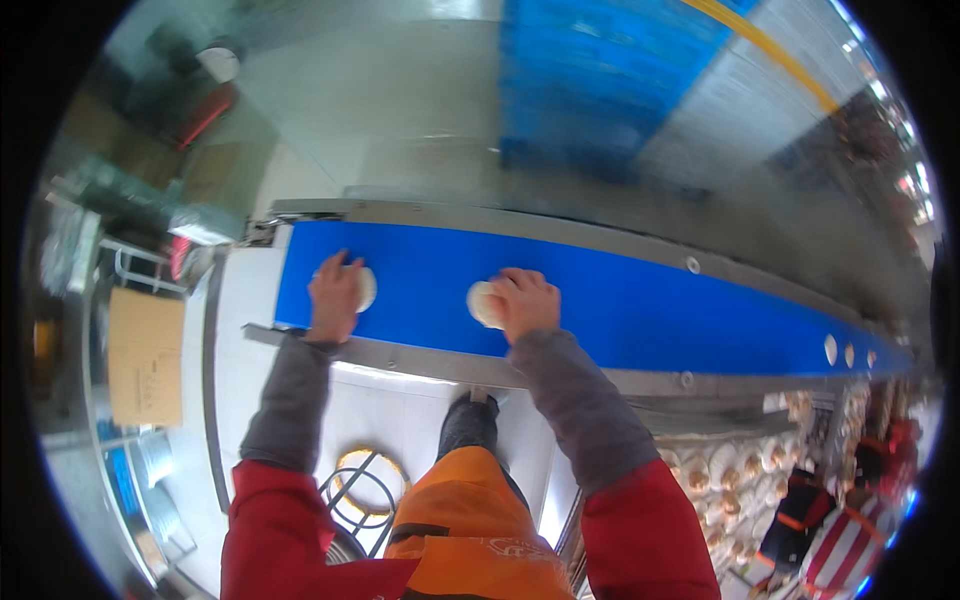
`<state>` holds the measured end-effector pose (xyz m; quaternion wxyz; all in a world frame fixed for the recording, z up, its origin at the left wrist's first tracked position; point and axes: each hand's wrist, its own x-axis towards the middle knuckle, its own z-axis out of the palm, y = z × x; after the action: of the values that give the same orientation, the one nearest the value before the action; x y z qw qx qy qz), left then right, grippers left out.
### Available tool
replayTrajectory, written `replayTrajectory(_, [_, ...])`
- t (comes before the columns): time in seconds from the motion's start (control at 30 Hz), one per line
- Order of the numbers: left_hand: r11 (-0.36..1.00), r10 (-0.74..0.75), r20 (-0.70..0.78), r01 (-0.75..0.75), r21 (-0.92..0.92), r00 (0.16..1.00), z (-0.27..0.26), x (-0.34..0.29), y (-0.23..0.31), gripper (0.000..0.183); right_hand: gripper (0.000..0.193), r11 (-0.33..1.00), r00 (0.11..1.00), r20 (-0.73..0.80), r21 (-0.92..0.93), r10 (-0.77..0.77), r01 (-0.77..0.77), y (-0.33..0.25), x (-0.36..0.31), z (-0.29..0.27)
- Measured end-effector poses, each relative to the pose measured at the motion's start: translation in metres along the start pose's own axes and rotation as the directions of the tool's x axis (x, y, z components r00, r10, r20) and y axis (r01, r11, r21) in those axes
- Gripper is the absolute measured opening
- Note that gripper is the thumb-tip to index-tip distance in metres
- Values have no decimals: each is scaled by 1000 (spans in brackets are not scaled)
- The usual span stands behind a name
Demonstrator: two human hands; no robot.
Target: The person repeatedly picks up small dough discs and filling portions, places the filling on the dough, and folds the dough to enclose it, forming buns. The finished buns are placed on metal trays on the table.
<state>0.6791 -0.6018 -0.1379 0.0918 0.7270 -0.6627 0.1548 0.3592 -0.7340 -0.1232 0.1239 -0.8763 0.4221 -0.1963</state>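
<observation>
The person stands at a long blue conveyor belt (620,300) that runs between grey metal side rails (440,365) and slants away to the right. Both arms, in grey sleeves with red upper sleeves, reach forward over the near rail. The left hand (334,293) lies flat, fingers spread, on a pale round disc (366,289) at the left end of the belt; only the disc's right edge shows from under the palm, so the hand presses or rests on it rather than closing around it. The right hand (526,303) curls over a second pale disc (482,304) near the middle of the belt, fingers bent across its top, its left half showing; whether the fingers truly grip it I cannot tell. The two discs sit well apart. Far down the belt to the right, a few more small pale rounds (831,349) lie in a row. Below the belt on the right, racks (735,475) hold many similar rounds. An orange apron (470,520) hangs below the arms, and a cardboard box (145,355) sits on the left.
</observation>
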Motion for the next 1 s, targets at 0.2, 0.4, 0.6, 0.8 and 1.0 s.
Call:
replayTrajectory(0.2, [953,-93,-149,44,-300,984,60,-22,-110,26,33,964,934,243,-114,263,-242,-47,29,64])
replayTrajectory(0.4, [954,-299,307,290,76,903,72,-34,-221,43,41,953,935,352,296,-49,-61,-91,19,31])
replayTrajectory(0.6, [997,-46,400,70,-44,915,46,-44,-249,41,32,659,900,422,647,108,-383,-100,-156,-139])
replayTrajectory(0.8, [290,313,611,539,-790,727,-39,-39,83,48,31,51,291,297,614,909,-788,-44,-443,-278])
replayTrajectory(1.0, [66,976,198,751,-657,87,-232,-47,473,47,27,-82,44,110,906,993,-415,-16,-572,-279])
